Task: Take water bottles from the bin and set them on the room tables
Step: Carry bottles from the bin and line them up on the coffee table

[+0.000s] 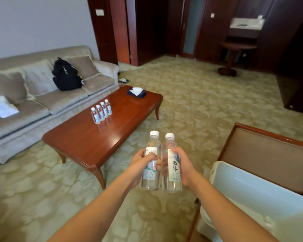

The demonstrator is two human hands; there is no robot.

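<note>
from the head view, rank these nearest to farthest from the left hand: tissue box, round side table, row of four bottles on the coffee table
1. Row of four bottles, on the coffee table, ahead-left of the left hand.
2. Tissue box, at that table's far end.
3. Round side table, far right by the dark wall.

Six water bottles (172,165) — two tables (87,142), one bin (252,193).

My bottles (150,182) are clear with white caps (154,133); the table (87,137) is reddish-brown, the sofa (42,102) beige, the backpack (66,75) black, the carpet (208,102) pale green, leaf-patterned.
</note>
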